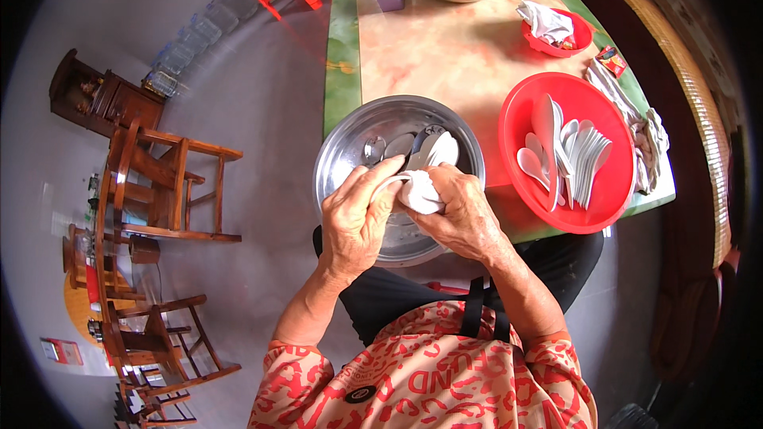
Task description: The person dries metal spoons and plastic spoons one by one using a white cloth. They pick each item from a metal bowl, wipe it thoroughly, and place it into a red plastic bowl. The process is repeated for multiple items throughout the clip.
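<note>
- The scene is viewed from the person's head, through the left one of two wide fisheye cameras worn side by side.
- The lens is aimed steeply down; the left hand (350,222) and right hand (465,218) are framed close, near the middle, with the patterned shirt (429,373) below.
- The table (437,48) is seen from above, its far end cut by the upper edge.
- Straight edges are bowed toward the dark rim.

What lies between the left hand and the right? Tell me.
The head view shows a bunched white cloth between left hand and right hand, over the steel basin; whether it wraps anything is hidden.
</note>
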Demonstrator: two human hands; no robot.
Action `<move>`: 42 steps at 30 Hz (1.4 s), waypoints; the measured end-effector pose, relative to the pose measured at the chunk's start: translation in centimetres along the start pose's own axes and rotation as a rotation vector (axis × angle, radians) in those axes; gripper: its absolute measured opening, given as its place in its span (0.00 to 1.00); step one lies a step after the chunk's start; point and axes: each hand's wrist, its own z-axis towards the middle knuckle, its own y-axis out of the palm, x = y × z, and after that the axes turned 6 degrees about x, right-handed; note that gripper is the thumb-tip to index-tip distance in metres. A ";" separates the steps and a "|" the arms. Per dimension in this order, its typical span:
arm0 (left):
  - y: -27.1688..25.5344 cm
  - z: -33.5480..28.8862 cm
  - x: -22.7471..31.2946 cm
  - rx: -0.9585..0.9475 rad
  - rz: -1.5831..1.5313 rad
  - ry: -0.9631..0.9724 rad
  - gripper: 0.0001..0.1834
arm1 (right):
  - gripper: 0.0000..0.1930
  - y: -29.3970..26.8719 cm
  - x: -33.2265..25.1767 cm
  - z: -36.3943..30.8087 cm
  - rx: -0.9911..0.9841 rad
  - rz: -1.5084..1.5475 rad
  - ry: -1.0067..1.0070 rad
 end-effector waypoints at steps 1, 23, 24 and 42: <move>0.0 -0.3 0.1 0.048 0.015 -0.069 0.11 | 0.12 -0.1 -0.1 0.1 -0.020 -0.007 0.010; -0.9 -1.3 -1.2 0.013 -0.031 -0.120 0.05 | 0.13 -1.0 0.2 -1.0 -0.168 0.258 0.035; -0.5 -1.3 -1.2 0.001 -0.020 -0.071 0.05 | 0.12 -0.8 -0.1 -0.5 -0.205 0.223 0.053; -0.9 -1.7 -2.1 0.114 -0.107 -0.300 0.09 | 0.09 -2.6 0.5 -3.6 -0.375 0.223 0.267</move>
